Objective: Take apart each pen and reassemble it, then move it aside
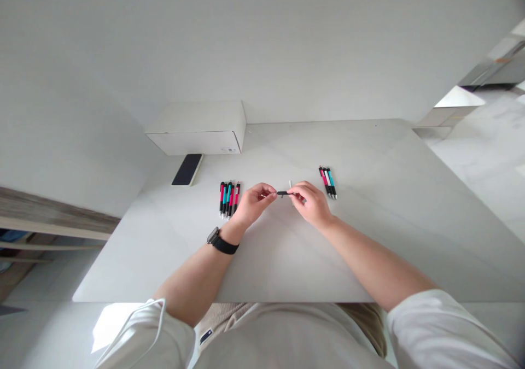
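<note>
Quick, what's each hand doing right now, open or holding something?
Left hand: closed, fingers pinching at one end of a small black pen part.
Right hand: closed, holding its other end.

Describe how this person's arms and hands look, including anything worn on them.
The left hand and right hand are ungloved. The left wrist wears a dark wristwatch with a roughly rectangular case and a broad black strap. Loose white fabric sleeves end near the elbows, leaving the forearms bare. A thin white cord loops by the left sleeve.
</note>
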`<action>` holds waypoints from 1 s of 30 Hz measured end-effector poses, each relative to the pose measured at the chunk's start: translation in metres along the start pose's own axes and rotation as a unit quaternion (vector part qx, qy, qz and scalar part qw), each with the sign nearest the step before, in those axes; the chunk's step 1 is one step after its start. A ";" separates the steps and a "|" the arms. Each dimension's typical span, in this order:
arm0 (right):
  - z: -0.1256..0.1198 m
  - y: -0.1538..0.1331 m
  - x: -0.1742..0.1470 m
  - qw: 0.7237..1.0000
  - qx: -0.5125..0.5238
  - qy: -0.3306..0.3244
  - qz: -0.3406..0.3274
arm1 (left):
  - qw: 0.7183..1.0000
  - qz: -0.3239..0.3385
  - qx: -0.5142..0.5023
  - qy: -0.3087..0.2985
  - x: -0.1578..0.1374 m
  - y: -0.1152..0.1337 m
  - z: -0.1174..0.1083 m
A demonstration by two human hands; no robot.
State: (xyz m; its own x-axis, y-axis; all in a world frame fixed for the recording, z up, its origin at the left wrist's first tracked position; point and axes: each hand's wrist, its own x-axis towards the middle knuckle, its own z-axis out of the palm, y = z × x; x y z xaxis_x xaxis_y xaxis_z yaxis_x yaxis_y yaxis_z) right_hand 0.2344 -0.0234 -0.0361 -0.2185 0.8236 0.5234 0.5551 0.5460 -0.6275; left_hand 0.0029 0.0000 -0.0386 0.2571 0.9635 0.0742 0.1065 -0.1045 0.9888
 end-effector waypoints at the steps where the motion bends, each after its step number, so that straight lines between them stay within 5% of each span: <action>1: 0.000 0.000 0.000 1.000 -0.002 0.000 -0.003 | 1.000 -0.005 -0.011 -0.005 0.000 0.000 0.000; 22: -0.002 -0.001 0.003 0.997 -0.027 -0.064 0.038 | 0.999 -0.007 -0.041 -0.022 0.001 0.000 -0.002; 30: 0.004 -0.001 0.000 0.999 0.006 -0.035 0.025 | 1.000 -0.001 -0.023 -0.003 0.000 0.000 -0.003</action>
State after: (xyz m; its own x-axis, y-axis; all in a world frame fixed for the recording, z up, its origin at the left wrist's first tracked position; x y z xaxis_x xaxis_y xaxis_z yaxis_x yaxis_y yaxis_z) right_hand 0.2301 -0.0233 -0.0377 -0.2469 0.8584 0.4497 0.5572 0.5054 -0.6588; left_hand 0.0001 0.0006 -0.0382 0.2630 0.9622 0.0714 0.0632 -0.0910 0.9938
